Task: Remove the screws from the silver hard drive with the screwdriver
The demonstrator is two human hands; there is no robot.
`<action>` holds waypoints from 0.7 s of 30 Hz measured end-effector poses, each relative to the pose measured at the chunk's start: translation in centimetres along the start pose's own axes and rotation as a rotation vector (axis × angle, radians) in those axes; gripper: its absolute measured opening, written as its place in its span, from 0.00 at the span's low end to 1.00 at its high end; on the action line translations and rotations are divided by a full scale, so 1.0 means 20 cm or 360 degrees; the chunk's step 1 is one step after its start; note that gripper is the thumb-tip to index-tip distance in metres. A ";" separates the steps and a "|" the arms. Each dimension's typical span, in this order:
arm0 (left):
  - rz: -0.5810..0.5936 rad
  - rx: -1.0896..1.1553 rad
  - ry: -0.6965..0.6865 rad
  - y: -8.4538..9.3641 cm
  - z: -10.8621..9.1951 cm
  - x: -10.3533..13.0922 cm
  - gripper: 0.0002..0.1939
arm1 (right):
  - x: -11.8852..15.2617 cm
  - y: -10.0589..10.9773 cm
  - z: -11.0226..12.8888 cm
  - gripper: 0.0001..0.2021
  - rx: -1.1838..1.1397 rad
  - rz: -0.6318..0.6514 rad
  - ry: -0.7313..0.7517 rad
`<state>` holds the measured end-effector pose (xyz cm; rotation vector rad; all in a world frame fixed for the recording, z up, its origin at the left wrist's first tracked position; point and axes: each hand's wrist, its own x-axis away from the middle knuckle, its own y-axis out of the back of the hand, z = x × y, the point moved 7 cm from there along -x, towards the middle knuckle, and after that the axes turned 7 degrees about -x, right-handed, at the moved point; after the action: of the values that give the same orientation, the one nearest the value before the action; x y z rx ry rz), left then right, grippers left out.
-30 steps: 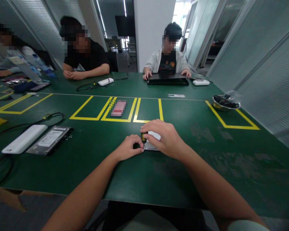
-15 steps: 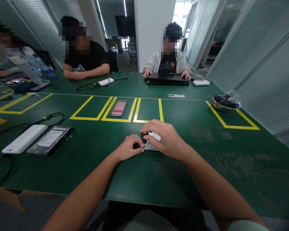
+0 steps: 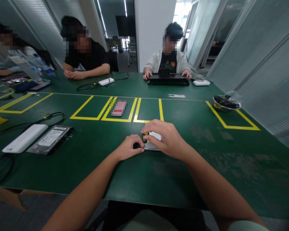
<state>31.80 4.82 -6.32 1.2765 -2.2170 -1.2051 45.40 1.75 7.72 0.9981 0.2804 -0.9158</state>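
Observation:
A silver hard drive point(image 3: 153, 145) lies flat on the green table in front of me, partly covered by my right hand point(image 3: 162, 138). That hand is closed round the black-and-yellow handle of a short screwdriver point(image 3: 144, 137), which stands upright over the drive's left part. Its tip is hidden. My left hand point(image 3: 129, 147) is curled, with thumb and forefinger pinched at the drive's left edge, close to the screwdriver. Whether a small part is also between these fingers, I cannot tell.
To the left lie another hard drive point(image 3: 50, 140) and a white power bank point(image 3: 25, 138) with black cables. Yellow tape point(image 3: 148, 121) marks the table, and a pink phone-like object point(image 3: 119, 108) lies inside one outline. A bowl point(image 3: 225, 103) of dark items stands right. Several people sit opposite.
The screwdriver handle has turned in my right hand: its side looked dark before and now shows yellow. My left hand has stayed in place.

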 end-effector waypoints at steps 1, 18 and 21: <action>-0.0004 0.0007 -0.0005 0.00 0.00 0.00 0.07 | 0.00 0.00 0.01 0.08 -0.0022 0.0007 0.0015; 0.0011 -0.0029 0.0004 0.00 0.00 0.00 0.08 | 0.00 0.00 0.01 0.08 -0.0029 -0.0005 0.0031; 0.0021 -0.0007 0.0001 0.00 0.00 0.00 0.07 | 0.00 0.00 0.01 0.09 -0.0028 0.0025 0.0039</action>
<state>31.77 4.75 -6.41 1.2581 -2.2179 -1.2037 45.34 1.57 7.93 0.9943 0.3004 -0.8860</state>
